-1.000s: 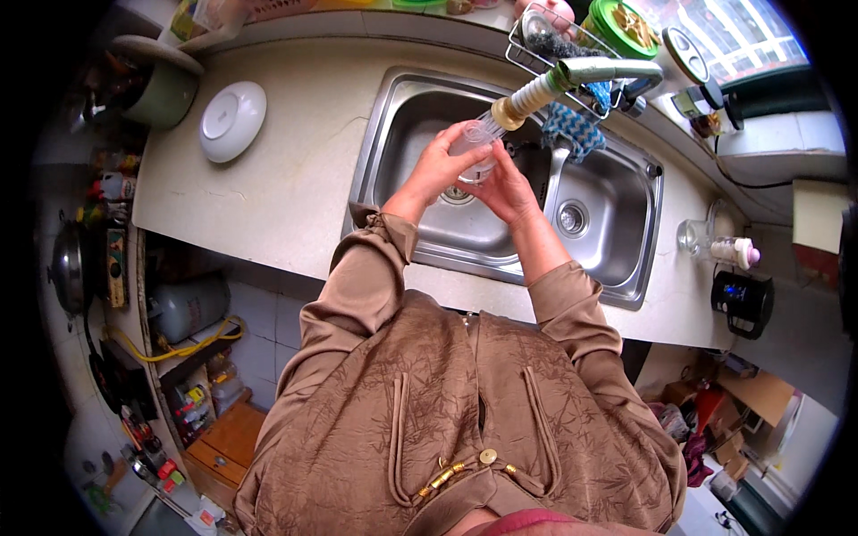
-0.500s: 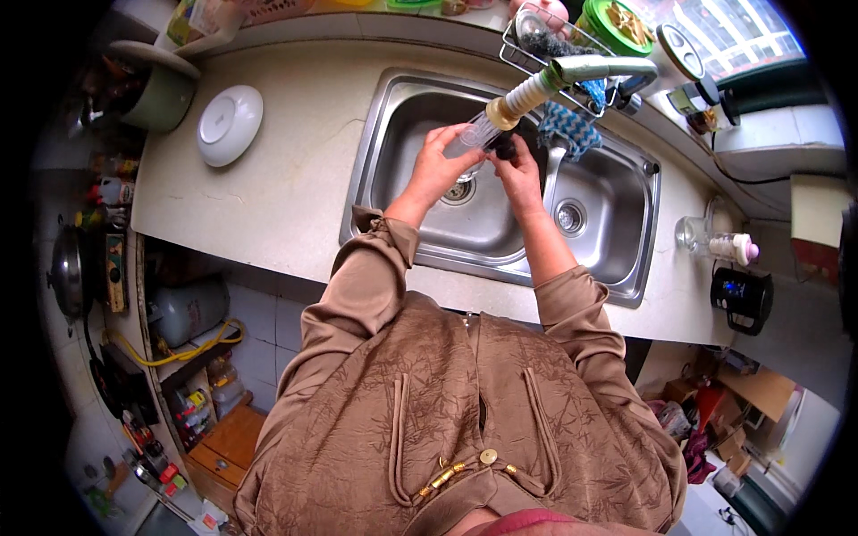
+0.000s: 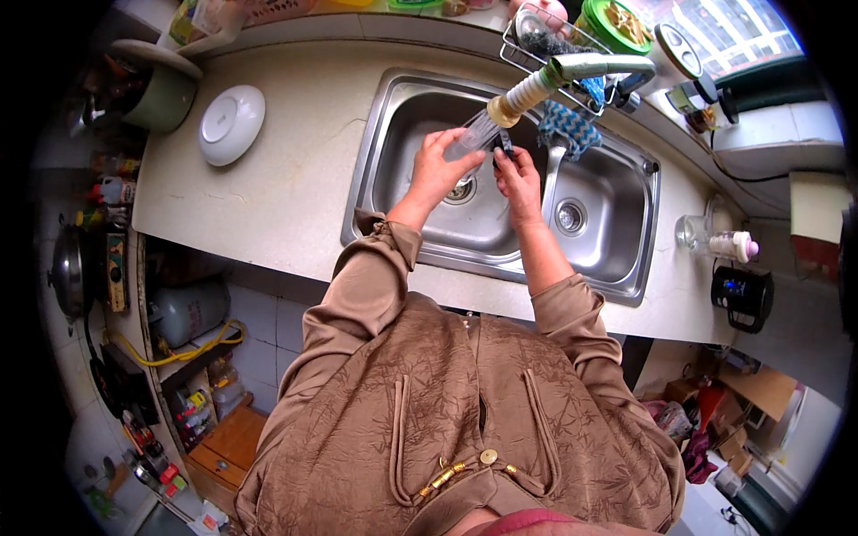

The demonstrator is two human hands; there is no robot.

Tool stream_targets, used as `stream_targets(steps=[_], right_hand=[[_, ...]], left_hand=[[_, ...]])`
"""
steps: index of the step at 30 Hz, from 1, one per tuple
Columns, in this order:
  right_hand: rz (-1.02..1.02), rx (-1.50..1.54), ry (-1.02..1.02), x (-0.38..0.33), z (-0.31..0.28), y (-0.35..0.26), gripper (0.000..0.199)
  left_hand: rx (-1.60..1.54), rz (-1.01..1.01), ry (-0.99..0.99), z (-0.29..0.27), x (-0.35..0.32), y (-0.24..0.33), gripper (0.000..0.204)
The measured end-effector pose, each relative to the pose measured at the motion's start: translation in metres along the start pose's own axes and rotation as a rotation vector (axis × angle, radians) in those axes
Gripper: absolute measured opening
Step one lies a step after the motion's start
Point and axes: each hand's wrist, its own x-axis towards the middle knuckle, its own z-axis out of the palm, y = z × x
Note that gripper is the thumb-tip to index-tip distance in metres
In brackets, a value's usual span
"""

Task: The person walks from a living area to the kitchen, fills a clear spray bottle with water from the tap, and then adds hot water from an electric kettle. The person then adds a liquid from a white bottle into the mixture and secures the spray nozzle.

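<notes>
My left hand (image 3: pixel 441 168) grips a clear drinking glass (image 3: pixel 472 139), held tilted over the left basin of a steel double sink (image 3: pixel 626 268). The glass's open end sits just below the yellow-tipped nozzle of the faucet (image 3: pixel 572 71). My right hand (image 3: pixel 518 172) is against the glass on its right side, fingers pinched on a small dark thing that I cannot identify. Both forearms come up from brown sleeves across the sink's front rim.
A white plate (image 3: pixel 231 123) lies on the beige counter (image 3: pixel 268 205) left of the sink. A blue cloth (image 3: pixel 567 128) hangs over the divider. A wire rack (image 3: pixel 545 31) stands behind the faucet. Right of the sink are a glass jar (image 3: pixel 695 230), a small bottle (image 3: pixel 735 245) and a black device (image 3: pixel 742 295).
Both hands have moved the glass up and away from me, from mid-basin to right under the faucet nozzle. The right hand shifted from beneath the glass to its side.
</notes>
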Motion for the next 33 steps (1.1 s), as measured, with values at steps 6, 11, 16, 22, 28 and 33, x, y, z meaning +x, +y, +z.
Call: stream_targets(steps=[6,11,16,22,28,33], right_hand=[[-0.098,0.085,0.038,-0.006,0.006,0.009,0.032],[-0.113,0.119,0.091,-0.010,0.003,0.017,0.030],[-0.141,-0.022,0.131,-0.011,-0.003,0.022,0.029],[-0.095,-0.001,0.137,-0.016,-0.006,0.024,0.029],[-0.105,-0.021,0.133,-0.018,-0.012,0.035,0.028],[-0.153,-0.011,0.153,-0.016,-0.013,0.038,0.027]], left_hand=[[0.001,-0.018,-0.010,-0.001,-0.004,0.000,0.051],[-0.010,-0.039,-0.004,0.000,-0.003,-0.002,0.050],[0.030,-0.025,0.045,0.002,-0.001,-0.004,0.049],[0.005,-0.049,-0.001,0.006,0.002,-0.009,0.066],[-0.111,-0.038,0.047,0.010,0.000,-0.012,0.063],[0.089,-0.015,0.028,0.009,0.001,-0.015,0.056]])
